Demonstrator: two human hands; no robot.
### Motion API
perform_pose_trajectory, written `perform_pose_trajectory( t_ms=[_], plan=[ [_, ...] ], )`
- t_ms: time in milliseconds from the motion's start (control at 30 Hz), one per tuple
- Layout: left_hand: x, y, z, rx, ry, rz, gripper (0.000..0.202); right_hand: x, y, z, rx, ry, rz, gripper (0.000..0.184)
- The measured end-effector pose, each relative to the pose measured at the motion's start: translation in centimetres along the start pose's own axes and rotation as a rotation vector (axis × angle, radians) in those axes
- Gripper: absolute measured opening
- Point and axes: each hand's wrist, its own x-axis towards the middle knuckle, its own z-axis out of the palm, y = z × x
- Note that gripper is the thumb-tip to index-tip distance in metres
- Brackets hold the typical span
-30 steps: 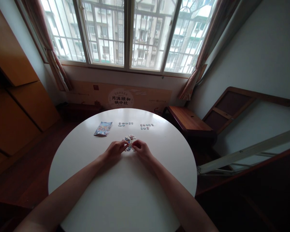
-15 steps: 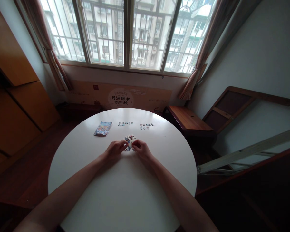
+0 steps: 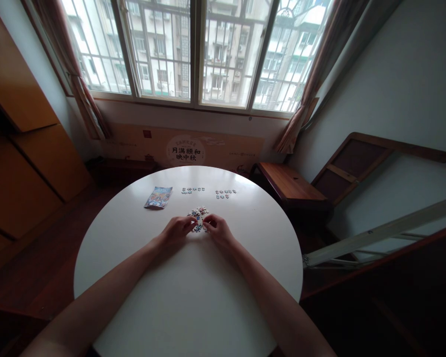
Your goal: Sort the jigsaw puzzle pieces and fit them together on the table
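Note:
A loose pile of small jigsaw pieces (image 3: 198,213) lies near the middle of the round white table (image 3: 186,297). At the pile's left edge is my left hand (image 3: 180,225), its fingers curled together over the pieces. My right hand (image 3: 214,224) sits at the right edge, thumb and forefinger pinched. Whatever is between the fingers of either hand is too small to make out. Beyond the pile, two groups of jigsaw pieces lie in short rows, a left group (image 3: 193,190) and a right group (image 3: 226,193).
A colourful printed packet (image 3: 158,198) lies on the table, left of the rows. Behind the table stand a long printed box (image 3: 223,144) and the barred window. A wooden bench (image 3: 292,181) is at the right, with a metal ladder (image 3: 386,233) nearer.

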Motion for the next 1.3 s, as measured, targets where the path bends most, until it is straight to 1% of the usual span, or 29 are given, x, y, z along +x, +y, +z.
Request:
perform_pose_trajectory(
  t_ms=[267, 600, 867, 1300],
  plan=[
    [-0.02, 0.07, 0.05, 0.025, 0.002, 0.002, 0.027, 0.03, 0.26, 0.08, -0.016, -0.003, -0.01, 0.016],
    [0.05, 0.34, -0.18, 0.023, -0.01, -0.001, 0.025, -0.11, -0.45, -0.16, -0.001, -0.032, -0.013, 0.017],
    [0.04, 0.32, -0.1, 0.021, -0.006, -0.004, 0.025, -0.05, -0.24, -0.17, -0.007, -0.041, -0.011, 0.018],
    [0.02, 0.21, -0.06, 0.017, -0.01, -0.013, 0.025, -0.02, -0.44, -0.18, -0.028, -0.03, -0.008, 0.016]
  ],
)
